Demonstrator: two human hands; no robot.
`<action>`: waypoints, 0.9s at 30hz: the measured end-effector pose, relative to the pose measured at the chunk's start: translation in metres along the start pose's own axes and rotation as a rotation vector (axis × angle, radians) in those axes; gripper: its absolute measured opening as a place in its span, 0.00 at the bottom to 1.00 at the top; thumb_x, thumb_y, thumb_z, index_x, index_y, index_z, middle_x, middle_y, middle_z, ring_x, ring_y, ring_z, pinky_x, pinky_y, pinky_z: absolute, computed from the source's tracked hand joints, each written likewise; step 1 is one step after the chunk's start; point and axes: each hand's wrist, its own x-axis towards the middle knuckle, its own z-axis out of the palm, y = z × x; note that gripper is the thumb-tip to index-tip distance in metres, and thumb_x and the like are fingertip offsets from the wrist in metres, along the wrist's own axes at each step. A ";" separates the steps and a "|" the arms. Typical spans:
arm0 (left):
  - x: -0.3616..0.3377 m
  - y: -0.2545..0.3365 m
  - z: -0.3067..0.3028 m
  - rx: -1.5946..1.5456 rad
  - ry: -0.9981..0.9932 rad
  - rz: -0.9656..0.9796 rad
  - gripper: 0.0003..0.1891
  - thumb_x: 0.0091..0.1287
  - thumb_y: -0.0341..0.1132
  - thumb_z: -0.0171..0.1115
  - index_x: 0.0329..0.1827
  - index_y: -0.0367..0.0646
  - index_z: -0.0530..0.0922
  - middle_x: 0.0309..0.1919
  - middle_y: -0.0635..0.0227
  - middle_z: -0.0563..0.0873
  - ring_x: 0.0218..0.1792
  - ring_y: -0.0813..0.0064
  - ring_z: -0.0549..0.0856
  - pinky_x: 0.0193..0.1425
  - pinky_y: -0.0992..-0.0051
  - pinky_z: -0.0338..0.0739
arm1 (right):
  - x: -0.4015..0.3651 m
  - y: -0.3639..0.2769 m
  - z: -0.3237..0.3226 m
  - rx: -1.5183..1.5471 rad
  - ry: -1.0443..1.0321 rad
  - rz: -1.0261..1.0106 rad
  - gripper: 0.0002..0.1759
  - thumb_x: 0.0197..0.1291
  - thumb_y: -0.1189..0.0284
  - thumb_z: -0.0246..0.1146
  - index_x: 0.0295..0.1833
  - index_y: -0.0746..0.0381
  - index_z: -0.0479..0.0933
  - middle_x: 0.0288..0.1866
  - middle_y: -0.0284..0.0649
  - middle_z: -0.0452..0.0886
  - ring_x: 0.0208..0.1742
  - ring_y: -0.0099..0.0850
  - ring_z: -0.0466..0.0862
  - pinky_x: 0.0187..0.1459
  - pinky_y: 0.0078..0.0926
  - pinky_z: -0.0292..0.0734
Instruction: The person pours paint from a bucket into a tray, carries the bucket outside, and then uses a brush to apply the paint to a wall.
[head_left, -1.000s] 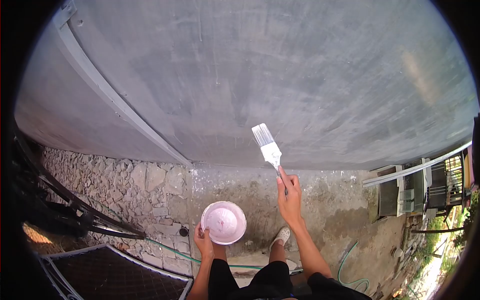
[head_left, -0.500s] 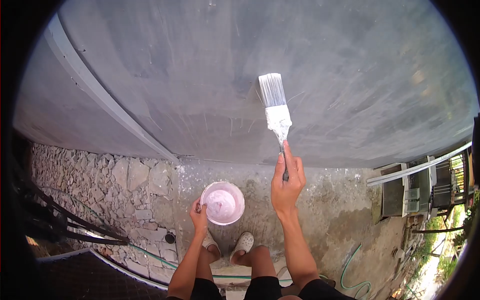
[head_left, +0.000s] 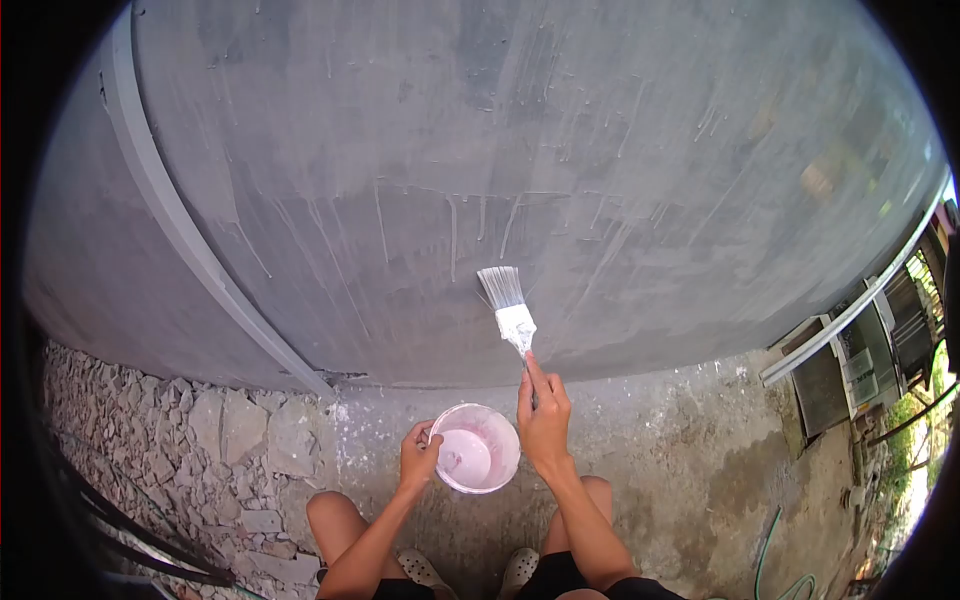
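Note:
My right hand [head_left: 546, 420] is wrapped round the handle of a wide paintbrush [head_left: 515, 320], its index finger stretched along the handle. The brush has a white-caked ferrule, and its bristles point up against the lower part of the grey wall [head_left: 420, 130]. My left hand [head_left: 420, 455] grips the rim of a small paint bucket [head_left: 508, 450] with the thumb over the inside edge. Pale pinkish-white paint [head_left: 470, 455] lies in the bottom of the bucket, which is held just left of my right hand.
Thin paint drips run down the wall. A raised grey pipe-like strip [head_left: 190, 230] curves down its left side. Broken rubble [head_left: 170, 440] lies at the left. White splatters mark the concrete floor [head_left: 680, 470], and a green hose [head_left: 768, 550] lies at the right.
The paintbrush has come down the wall and a little left, nearer the bucket. The bucket has moved slightly right and down in view. My knees are now bent outward, and the view has shifted.

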 end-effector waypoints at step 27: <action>0.059 -0.074 -0.020 0.820 -0.641 0.029 0.23 0.64 0.43 0.62 0.60 0.47 0.74 0.47 0.45 0.85 0.51 0.46 0.84 0.56 0.56 0.77 | 0.096 -0.049 -0.098 -0.344 0.142 -0.620 0.25 0.53 0.89 0.60 0.60 0.70 0.76 0.60 0.49 0.79 0.43 0.42 0.83 0.46 0.33 0.81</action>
